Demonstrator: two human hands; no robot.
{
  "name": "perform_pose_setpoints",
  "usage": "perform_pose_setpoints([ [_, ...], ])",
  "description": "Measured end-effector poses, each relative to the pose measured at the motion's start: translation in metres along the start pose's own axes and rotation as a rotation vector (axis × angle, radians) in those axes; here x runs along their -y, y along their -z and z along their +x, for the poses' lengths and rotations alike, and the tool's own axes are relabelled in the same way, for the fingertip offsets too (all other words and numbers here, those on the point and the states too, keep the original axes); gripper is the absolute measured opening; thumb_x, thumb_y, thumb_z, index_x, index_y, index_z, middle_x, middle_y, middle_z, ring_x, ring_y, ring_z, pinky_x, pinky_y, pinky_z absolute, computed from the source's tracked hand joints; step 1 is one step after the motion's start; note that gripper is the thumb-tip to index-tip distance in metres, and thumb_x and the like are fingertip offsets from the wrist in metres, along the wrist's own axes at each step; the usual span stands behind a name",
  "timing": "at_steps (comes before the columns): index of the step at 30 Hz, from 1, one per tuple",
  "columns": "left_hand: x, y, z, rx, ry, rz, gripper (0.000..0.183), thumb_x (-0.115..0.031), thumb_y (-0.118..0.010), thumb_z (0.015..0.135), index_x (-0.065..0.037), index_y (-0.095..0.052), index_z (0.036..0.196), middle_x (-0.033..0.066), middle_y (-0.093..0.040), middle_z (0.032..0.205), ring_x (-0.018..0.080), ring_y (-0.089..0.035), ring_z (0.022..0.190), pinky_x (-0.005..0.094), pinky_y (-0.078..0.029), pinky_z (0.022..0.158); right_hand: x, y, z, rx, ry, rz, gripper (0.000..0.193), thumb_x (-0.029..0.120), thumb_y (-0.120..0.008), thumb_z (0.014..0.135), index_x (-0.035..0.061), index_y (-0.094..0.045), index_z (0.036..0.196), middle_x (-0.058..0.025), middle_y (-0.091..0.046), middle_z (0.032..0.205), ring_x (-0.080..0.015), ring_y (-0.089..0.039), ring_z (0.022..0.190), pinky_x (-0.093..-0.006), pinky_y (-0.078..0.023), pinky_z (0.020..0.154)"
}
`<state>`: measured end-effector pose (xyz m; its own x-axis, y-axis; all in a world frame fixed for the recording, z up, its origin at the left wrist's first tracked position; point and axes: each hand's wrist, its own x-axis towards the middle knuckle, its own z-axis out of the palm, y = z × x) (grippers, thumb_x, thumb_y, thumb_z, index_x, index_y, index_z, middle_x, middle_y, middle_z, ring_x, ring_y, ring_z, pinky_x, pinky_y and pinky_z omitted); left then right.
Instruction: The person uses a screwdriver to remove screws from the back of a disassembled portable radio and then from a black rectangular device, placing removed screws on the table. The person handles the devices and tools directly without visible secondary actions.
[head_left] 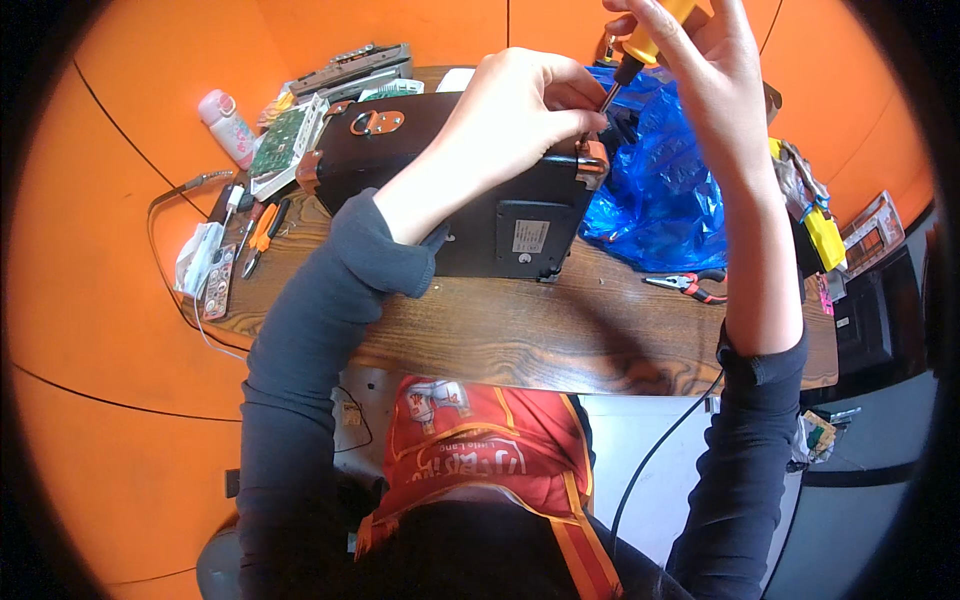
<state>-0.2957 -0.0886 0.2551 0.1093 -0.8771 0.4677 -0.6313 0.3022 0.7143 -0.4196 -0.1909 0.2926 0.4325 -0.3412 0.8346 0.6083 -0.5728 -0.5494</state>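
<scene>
A black box-shaped case (450, 235) with brown corner pieces and a brown strap handle on top stands on the wooden table. At its right top corner my left hand (525, 105) is closed, thumb and forefinger pinching the metal shaft of a screwdriver. My right hand (715, 90) is raised above and grips the yellow handle of this screwdriver (627, 68). The shaft slants down to the brown corner piece (593, 160); its tip is hidden by my left fingers. A blue plastic bag (655, 185) lies crumpled just right of the case.
Red-black pliers (690, 285) lie right on the table (480, 335). At left are orange-handled pliers (264, 232), a remote control (218, 285), a green circuit board (285, 140) and a pink-white bottle (226, 125). A black cable (655, 445) hangs below the table's front edge.
</scene>
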Motion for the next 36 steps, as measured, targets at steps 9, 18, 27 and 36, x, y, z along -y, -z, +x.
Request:
perform_pose_setpoints([
  [9, 0.002, -0.007, -0.002, -0.064, 0.078, -0.13, 0.022, -0.007, -0.062, 0.083, 0.004, -0.062, 0.101, 0.0115, -0.067, 0.092, 0.0155, -0.064, 0.088, 0.0288, -0.05, 0.083, -0.001, 0.002, -0.016, 0.04, -0.131, 0.012, 0.071, 0.0, -0.051, 0.089, 0.0136, -0.009, 0.145, -0.0124, -0.056, 0.096, -0.0152, -0.056, 0.081, -0.0272, -0.047, 0.072],
  [18, 0.002, -0.003, -0.002, 0.007, 0.056, -0.048, 0.028, -0.008, -0.062, 0.083, 0.002, -0.061, 0.109, 0.01, -0.067, 0.092, 0.0141, -0.064, 0.086, 0.0283, -0.05, 0.083, -0.01, -0.003, -0.03, -0.051, -0.045, -0.002, 0.087, -0.005, -0.051, 0.087, 0.021, 0.01, 0.144, -0.0151, -0.056, 0.092, -0.0162, -0.059, 0.073, -0.0273, -0.051, 0.066],
  [27, 0.009, 0.009, -0.005, 0.111, -0.023, -0.035, 0.016, -0.007, -0.064, 0.081, 0.002, -0.066, 0.094, 0.0044, -0.065, 0.086, 0.0105, -0.06, 0.08, 0.0256, -0.047, 0.078, -0.014, 0.003, -0.036, -0.087, -0.052, 0.275, 0.091, -0.01, -0.048, 0.086, 0.0265, 0.014, 0.143, -0.0182, -0.058, 0.093, -0.0188, -0.061, 0.07, -0.0306, -0.053, 0.064],
  [36, 0.014, 0.001, -0.011, -0.003, -0.233, 0.346, 0.011, -0.013, -0.058, 0.084, -0.002, -0.06, 0.084, 0.0087, -0.057, 0.076, 0.0184, -0.056, 0.078, 0.0291, -0.045, 0.071, -0.017, 0.027, -0.046, -0.273, 0.003, 0.164, 0.064, 0.009, -0.051, 0.092, 0.015, -0.006, 0.137, -0.021, -0.061, 0.099, -0.0251, -0.066, 0.074, -0.0343, -0.056, 0.061],
])
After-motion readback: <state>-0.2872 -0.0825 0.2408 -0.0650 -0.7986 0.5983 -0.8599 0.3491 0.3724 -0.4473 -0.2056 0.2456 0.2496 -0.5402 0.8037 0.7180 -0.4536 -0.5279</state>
